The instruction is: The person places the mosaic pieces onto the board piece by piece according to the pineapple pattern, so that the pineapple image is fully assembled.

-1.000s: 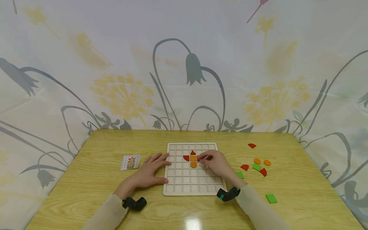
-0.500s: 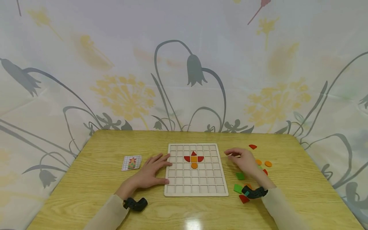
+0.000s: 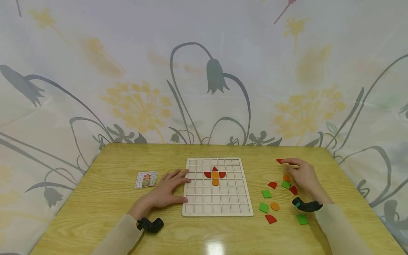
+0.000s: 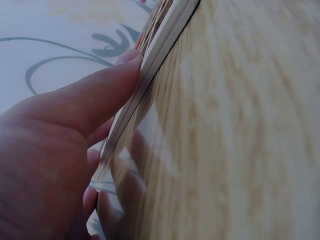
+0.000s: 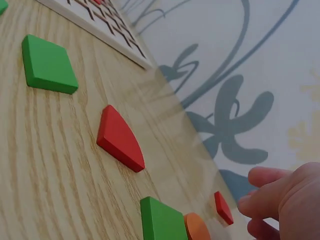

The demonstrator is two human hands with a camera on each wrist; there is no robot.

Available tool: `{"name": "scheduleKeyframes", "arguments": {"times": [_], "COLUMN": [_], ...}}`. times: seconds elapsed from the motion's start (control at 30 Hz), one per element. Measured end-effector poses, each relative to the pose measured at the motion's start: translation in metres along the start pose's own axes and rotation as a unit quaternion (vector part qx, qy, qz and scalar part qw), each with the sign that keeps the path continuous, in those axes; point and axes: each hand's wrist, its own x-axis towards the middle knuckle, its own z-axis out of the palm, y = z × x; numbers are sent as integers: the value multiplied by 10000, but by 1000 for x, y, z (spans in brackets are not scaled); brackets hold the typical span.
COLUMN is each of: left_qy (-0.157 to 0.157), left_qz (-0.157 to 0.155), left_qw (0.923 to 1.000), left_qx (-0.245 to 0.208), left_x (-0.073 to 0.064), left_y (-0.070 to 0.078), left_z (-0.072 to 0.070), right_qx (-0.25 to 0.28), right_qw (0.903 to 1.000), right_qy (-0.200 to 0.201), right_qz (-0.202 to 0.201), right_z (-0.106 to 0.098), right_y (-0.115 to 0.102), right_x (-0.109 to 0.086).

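Note:
A pale grid board [image 3: 216, 209] lies mid-table. On it are a red triangle, an orange square [image 3: 215, 175], red quarter-circles to either side of the square, and an orange disc [image 3: 215, 182]. My left hand [image 3: 165, 193] rests at the board's left edge with fingers spread. In the left wrist view the thumb [image 4: 112, 82] touches the board's side [image 4: 162, 47]. At the far right my right hand [image 3: 304, 176] reaches to a lone red quarter-circle [image 3: 279, 160]. Its fingertips [image 5: 245, 205] are beside that piece, and whether they touch it I cannot tell.
Between board and right arm lie loose pieces: green squares [image 3: 264, 207], orange discs [image 3: 275, 206] and red quarter-circles [image 3: 270, 219]. A small pattern card [image 3: 146, 179] lies left of the board. A floral cloth [image 3: 143, 71] hangs behind the table.
My right hand has left the red quarter-circle on the board, right of the orange square, and moved right to the lone red piece at the back. The left hand stays put.

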Motion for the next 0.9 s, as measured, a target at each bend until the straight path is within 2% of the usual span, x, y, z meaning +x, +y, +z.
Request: {"name": "scheduleKeyframes", "arguments": {"times": [0.2, 0.33, 0.7, 0.9], "left_qy": [4, -20, -38, -52], "left_qz": [-15, -37, -16, -25], "left_qw": [10000, 10000, 10000, 10000], "left_qx": [6, -8, 46, 18], "left_x": [0, 0, 1, 0], "left_y": [-1, -1, -3, -2], "left_z": [0, 0, 0, 0], "right_qx": [-30, -206, -444, -641], "right_qw": [9996, 9995, 9988, 9973], "right_qy": [-216, -240, 105, 304], "right_qz": [164, 57, 165, -163], "right_z": [1, 7, 14, 15], "right_y": [11, 17, 18, 17], "right_x": [13, 18, 22, 22]}}
